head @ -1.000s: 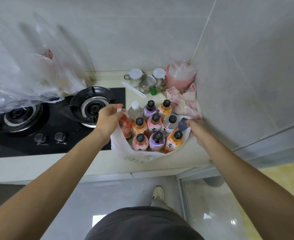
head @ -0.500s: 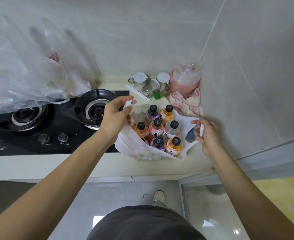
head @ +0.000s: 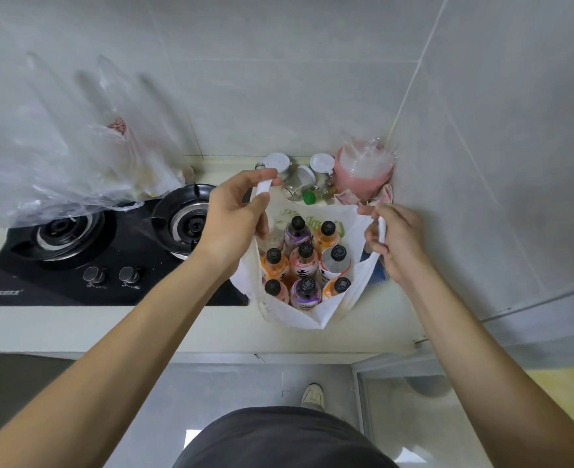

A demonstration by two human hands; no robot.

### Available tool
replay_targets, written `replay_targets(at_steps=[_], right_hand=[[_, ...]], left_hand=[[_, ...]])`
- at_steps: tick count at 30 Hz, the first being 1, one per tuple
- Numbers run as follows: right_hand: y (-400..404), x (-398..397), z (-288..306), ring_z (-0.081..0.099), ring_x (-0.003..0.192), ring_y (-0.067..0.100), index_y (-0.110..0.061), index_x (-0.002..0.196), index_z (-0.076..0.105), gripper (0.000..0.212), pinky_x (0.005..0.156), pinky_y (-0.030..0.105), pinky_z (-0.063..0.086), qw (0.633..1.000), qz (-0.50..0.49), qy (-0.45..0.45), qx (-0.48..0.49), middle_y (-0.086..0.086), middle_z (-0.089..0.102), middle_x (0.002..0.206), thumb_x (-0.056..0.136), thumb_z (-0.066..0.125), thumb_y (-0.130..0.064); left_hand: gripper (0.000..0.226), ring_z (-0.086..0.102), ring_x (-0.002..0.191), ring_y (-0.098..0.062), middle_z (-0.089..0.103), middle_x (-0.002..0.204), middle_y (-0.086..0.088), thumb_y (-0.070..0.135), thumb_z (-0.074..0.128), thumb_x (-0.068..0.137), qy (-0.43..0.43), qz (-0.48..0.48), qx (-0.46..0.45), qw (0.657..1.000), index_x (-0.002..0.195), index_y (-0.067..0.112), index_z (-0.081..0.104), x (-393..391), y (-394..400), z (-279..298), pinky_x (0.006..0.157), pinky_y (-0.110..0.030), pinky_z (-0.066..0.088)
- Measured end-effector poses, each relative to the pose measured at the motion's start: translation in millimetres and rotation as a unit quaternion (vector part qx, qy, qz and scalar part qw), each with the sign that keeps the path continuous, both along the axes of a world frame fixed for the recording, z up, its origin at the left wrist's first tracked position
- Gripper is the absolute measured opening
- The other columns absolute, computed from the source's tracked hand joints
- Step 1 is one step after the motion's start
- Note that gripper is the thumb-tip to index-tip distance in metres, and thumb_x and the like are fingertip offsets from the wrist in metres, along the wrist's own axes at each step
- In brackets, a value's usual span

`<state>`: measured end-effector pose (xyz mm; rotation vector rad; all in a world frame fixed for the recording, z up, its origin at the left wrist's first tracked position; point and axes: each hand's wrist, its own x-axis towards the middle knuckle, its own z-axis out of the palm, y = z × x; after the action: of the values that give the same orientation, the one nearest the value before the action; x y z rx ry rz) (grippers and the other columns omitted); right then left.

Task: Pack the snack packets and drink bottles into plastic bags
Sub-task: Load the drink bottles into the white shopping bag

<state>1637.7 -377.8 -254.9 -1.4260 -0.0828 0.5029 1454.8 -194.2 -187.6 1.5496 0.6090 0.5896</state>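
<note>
Left hand (head: 236, 214) and right hand (head: 395, 239) are each pinching a handle of the white bag (head: 289, 310), which is sitting on the counter (head: 143, 329) beside the stove (head: 76, 265). Black-capped bottles (head: 304, 261) of orange, pink and purple drink are standing upright, packed tight inside.

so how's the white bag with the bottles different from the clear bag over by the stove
The white bag is opaque with green print; the clear bag is see-through and crinkled. The white bag stands on the counter right of the stove, held open by the left hand and right hand at its handles; no hand touches the clear bag. Only the white bag shows drink bottles. Both are thin plastic.
</note>
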Motion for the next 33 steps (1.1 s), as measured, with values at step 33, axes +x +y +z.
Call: replay_targets(at_steps=[33], right_hand=[[127.2, 87.9, 96.2, 0.05, 0.046, 0.018, -0.006, 0.064, 0.049, 0.028, 0.042, 0.021, 0.027, 0.996, 0.027, -0.089, 0.011, 0.015, 0.068, 0.085, 0.086, 0.04, 0.007]], left_hand=[[0.037, 0.056, 0.053, -0.012, 0.068, 0.119, -0.011, -0.004, 0.057, 0.097, -0.034, 0.044, 0.001, 0.998, 0.132, 0.005, 0.059, 126.9, 106.7, 64.4, 0.06, -0.025, 0.052]])
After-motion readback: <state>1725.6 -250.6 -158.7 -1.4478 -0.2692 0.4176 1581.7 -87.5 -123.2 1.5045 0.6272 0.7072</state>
